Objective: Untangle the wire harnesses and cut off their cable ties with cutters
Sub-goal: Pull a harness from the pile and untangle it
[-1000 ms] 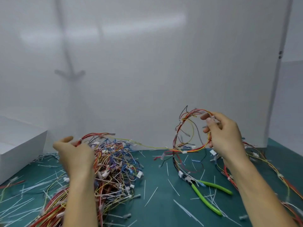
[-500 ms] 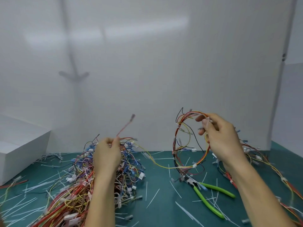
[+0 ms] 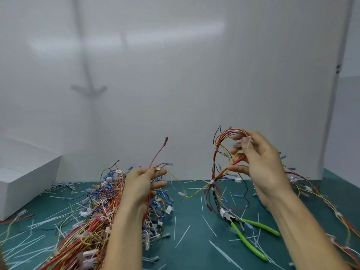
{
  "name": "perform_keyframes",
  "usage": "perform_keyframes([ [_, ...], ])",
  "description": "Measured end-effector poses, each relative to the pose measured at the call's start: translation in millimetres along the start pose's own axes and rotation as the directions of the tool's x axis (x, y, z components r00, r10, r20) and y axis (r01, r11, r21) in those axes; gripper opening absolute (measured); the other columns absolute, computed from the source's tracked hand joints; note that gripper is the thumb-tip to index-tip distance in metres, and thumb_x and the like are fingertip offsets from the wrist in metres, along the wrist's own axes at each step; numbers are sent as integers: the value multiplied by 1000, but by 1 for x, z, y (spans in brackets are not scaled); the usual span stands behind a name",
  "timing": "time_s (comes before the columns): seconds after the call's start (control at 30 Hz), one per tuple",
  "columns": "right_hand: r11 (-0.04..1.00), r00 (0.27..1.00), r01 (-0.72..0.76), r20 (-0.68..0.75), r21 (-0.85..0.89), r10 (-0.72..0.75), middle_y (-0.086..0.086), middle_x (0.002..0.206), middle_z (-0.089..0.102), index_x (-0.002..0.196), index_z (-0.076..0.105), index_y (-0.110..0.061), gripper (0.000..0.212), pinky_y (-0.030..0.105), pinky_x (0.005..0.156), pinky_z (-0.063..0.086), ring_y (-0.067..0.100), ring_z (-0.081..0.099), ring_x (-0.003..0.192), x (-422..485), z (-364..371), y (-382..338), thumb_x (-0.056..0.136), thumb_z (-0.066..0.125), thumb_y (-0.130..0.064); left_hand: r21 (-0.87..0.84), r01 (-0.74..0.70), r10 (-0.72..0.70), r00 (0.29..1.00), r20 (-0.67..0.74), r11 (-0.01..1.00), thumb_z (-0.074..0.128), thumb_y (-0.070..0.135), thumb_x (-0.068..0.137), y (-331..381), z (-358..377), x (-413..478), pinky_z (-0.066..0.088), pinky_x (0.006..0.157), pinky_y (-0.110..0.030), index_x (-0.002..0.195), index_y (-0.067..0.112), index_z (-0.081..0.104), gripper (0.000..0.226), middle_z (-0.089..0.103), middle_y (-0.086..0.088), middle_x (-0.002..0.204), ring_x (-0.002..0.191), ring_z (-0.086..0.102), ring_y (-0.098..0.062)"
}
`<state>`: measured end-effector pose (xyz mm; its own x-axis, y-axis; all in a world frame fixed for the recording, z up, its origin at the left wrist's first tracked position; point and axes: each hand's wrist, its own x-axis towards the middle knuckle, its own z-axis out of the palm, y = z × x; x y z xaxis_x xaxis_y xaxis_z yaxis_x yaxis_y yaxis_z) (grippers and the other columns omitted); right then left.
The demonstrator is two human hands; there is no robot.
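My right hand (image 3: 259,164) holds a looped wire harness (image 3: 220,172) up above the mat, pinching it at a white cable tie near the top. My left hand (image 3: 142,184) grips a red wire (image 3: 157,154) that sticks upward, with a thin yellow wire (image 3: 187,193) sagging from it across to the harness. A large tangled pile of harnesses (image 3: 101,211) lies on the mat under and left of my left hand. Green-handled cutters (image 3: 247,236) lie on the mat below the held harness.
The green mat (image 3: 194,250) is strewn with cut white cable ties (image 3: 209,223). More wire harnesses (image 3: 335,207) trail along the right side. A white box (image 3: 25,176) stands at the left, and a white wall panel closes the back.
My left hand has moved right from the pile toward the harness, carrying the red wire upright. My right hand keeps the loop raised, its fingers now spread wider.
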<state>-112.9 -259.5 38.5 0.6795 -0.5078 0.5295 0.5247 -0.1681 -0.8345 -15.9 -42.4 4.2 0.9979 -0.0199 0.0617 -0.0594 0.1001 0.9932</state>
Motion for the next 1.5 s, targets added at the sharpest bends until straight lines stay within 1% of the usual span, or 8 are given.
perform_keyframes([
  [0.4, 1000, 999, -1, -52, -23, 0, 1, 76, 62, 98, 66, -19, 26, 22, 49, 54, 2, 59, 58, 4, -13, -3, 107, 41, -18, -358, -88, -12, 964, -267, 930, 31, -9, 99, -4, -5, 8, 47, 44, -14, 109, 11, 47, 28, 55, -7, 122, 80, 69, -17],
  [0.63, 998, 994, 22, -108, -66, -29, 3, 74, 62, 96, 65, -23, 28, 20, 44, 50, 2, 55, 50, 7, -21, -5, 107, 41, -17, -353, -353, 162, 867, -470, 866, 42, -10, 98, 6, -20, 12, 53, 59, -11, 112, 4, 50, 21, 62, -8, 101, 81, 68, -12],
  [0.77, 1000, 997, 13, -81, -21, -15, 2, 71, 62, 98, 66, -19, 27, 19, 41, 45, 3, 52, 50, 5, -18, -7, 107, 41, -17, -423, -244, 107, 941, -322, 872, 43, -13, 97, 11, -15, 8, 55, 61, -13, 97, 6, 54, 21, 65, -13, 97, 84, 69, -17],
  [0.87, 1000, 1000, 5, 21, 7, -5, 0, 68, 62, 101, 67, -18, 26, 22, 42, 48, 4, 56, 53, 1, -6, -6, 106, 41, -17, -532, -61, 7, 995, -103, 844, 34, -14, 99, 11, 2, 0, 60, 73, -26, 115, -3, 48, 25, 64, -24, 101, 90, 69, -27],
  [0.97, 1000, 988, 3, 152, -6, -2, -3, 68, 63, 105, 67, -19, 26, 26, 47, 54, 6, 60, 60, -5, 5, -2, 106, 41, -16, -634, 71, -45, 997, 56, 770, 29, -13, 101, 14, 21, -6, 53, 86, -36, 128, -8, 39, 29, 62, -30, 105, 95, 68, -33],
  [1.17, 998, 972, -34, 230, -56, 46, 7, 77, 60, 104, 67, -21, 26, 31, 55, 59, 10, 64, 65, -9, 15, 8, 106, 41, -16, -772, 299, -121, 952, 281, 560, 26, -8, 102, 22, 28, -13, 54, 78, -43, 127, -2, 43, 30, 68, -32, 101, 93, 69, -36],
  [1.37, 998, 998, -43, 44, -56, 45, 11, 82, 59, 101, 63, -17, 25, 28, 55, 59, 5, 64, 63, -2, 3, 9, 107, 39, -16, -724, -6, -130, 983, -132, 690, 30, -6, 103, 16, 11, -1, 55, 72, -28, 133, -2, 41, 32, 66, -18, 101, 87, 67, -22],
  [1.5, 994, 998, 0, -62, -106, -6, 12, 82, 59, 100, 61, -19, 25, 26, 50, 57, 5, 61, 56, 6, -10, 6, 107, 37, -17, -371, -208, 3, 876, -483, 905, 39, -12, 95, 11, -19, 9, 50, 74, -22, 119, 8, 46, 32, 57, -17, 125, 96, 61, -18],
])
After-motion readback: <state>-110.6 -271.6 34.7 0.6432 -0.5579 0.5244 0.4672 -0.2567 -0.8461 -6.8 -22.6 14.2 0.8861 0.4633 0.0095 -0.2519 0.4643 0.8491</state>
